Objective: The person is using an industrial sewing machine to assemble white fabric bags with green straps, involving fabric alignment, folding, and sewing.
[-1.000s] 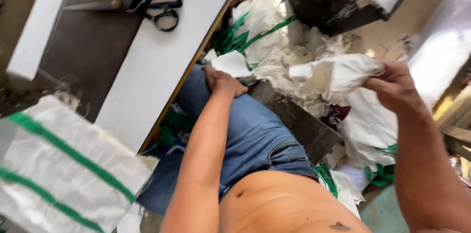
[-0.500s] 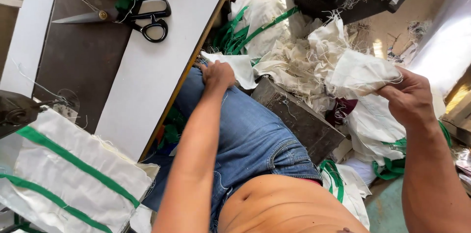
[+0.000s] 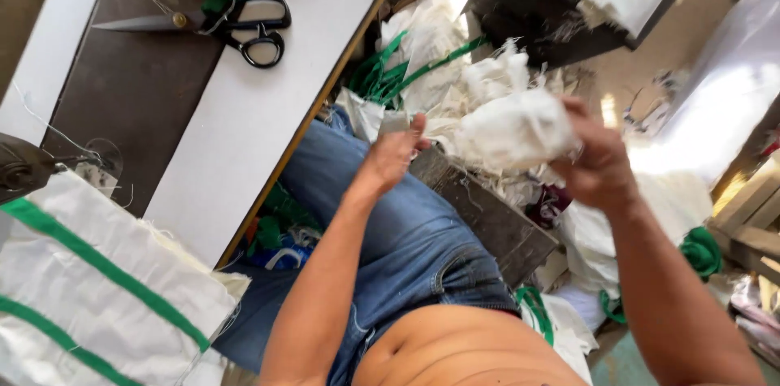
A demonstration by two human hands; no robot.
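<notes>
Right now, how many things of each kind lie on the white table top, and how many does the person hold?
Black-handled steel scissors: 1
White woven sack with green stripes: 1
Crumpled white woven fabric piece, held in the right hand and left hand: 1
Total: 3

both hands (image 3: 390, 154) raised, fingers curled in grip

Black-handled scissors (image 3: 244, 28) lie on the table (image 3: 244, 134) near a green-striped sack (image 3: 97, 297).
</notes>
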